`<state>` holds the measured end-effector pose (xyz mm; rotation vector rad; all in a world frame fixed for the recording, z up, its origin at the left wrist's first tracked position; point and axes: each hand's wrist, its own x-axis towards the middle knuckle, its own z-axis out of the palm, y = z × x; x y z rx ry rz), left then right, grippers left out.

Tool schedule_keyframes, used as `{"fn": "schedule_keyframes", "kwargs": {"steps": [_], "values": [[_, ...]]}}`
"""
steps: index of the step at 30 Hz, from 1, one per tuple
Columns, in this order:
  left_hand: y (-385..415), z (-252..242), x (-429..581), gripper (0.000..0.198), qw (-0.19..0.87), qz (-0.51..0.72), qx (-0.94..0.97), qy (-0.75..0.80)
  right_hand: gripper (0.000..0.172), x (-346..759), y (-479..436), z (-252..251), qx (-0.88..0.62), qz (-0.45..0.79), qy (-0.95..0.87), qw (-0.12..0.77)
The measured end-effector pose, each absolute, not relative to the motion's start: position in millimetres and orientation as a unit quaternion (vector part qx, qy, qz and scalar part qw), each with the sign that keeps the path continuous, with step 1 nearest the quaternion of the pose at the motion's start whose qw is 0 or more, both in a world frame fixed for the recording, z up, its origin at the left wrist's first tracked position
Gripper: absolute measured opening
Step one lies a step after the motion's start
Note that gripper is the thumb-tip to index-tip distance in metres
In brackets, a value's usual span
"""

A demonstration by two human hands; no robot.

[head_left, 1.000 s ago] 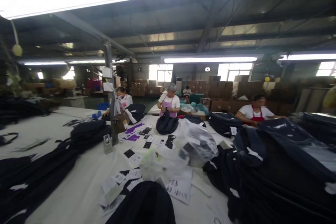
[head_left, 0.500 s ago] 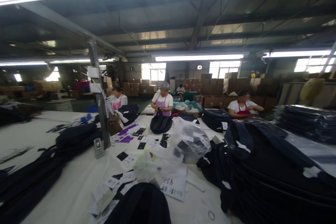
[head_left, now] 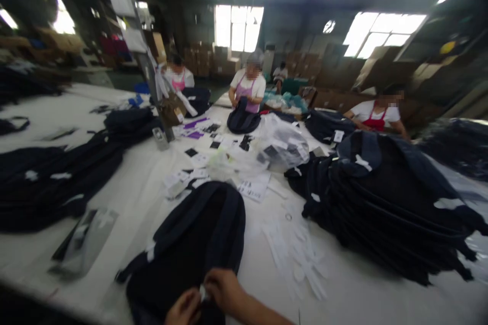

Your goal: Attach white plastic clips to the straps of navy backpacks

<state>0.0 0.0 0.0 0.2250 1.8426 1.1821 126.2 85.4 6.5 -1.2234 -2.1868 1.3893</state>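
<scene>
A dark navy backpack lies flat on the white table right in front of me. At the bottom edge both my hands meet over its near end. My left hand and my right hand are closed in a pinch around a small white piece between them, perhaps a tag. The view is blurred, so the piece cannot be made out clearly.
A tall stack of dark backpacks fills the right. More dark bags lie at the left. White paper strips, tags and plastic bags litter the middle. Three people work at the far end beside a metal post.
The view has tipped down from the ceiling and far workers to the table. My two hands and the whole backpack have come into sight at the bottom.
</scene>
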Motion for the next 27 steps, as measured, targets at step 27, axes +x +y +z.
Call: {"fn": "schedule_keyframes", "kwargs": {"steps": [27], "values": [[-36, -5, 6, 0.043, 0.542, 0.541, 0.022, 0.643, 0.022, 151, 49, -22, -0.474, 0.605, -0.615, 0.175]]}}
